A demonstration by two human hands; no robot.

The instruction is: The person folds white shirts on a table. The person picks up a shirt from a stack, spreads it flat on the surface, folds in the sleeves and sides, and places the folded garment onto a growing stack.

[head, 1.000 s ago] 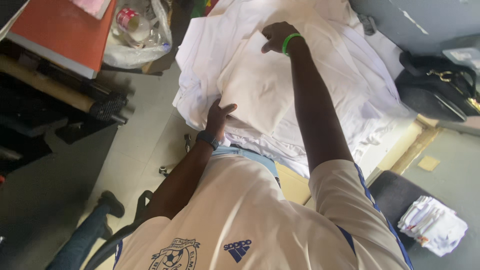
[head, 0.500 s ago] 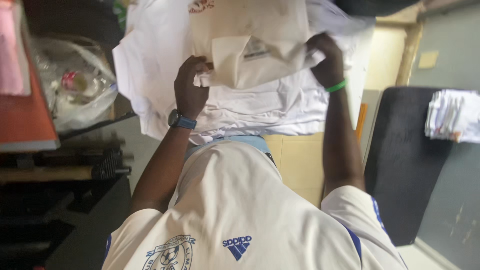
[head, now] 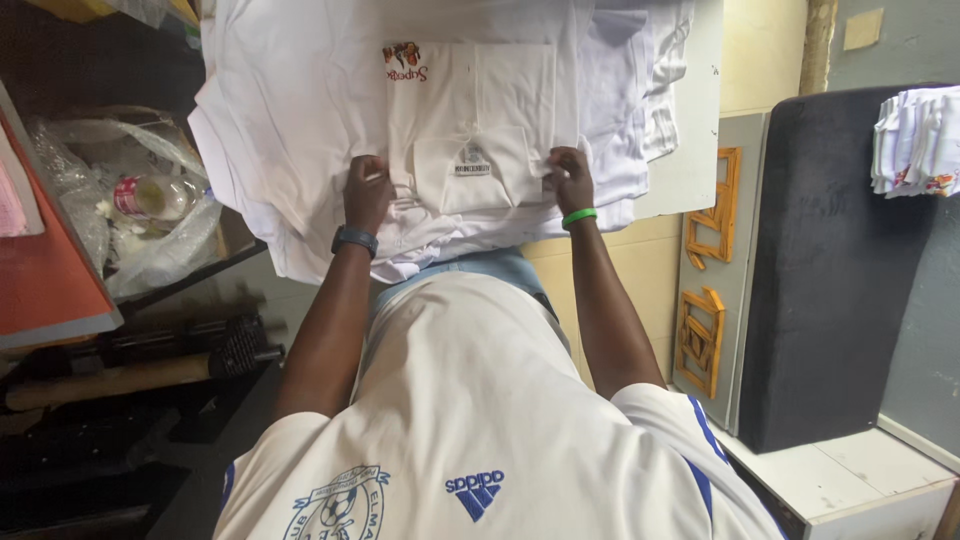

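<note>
folded shirt (head: 470, 120) now laid flat

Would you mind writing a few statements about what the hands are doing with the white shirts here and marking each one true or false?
1. Both hands rest on the folded white shirt. True: the left hand is at its left edge, the right hand at its right edge.
2. The green wristband is on the left wrist. False: it is on the right wrist; the left wears a dark watch.
3. The folded shirt lies on a bare wooden table. False: it lies on a pile of white garments.
4. A clear plastic bag sits left of the pile. True.
5. More folded white cloth sits on the dark panel at the right. True.
</note>
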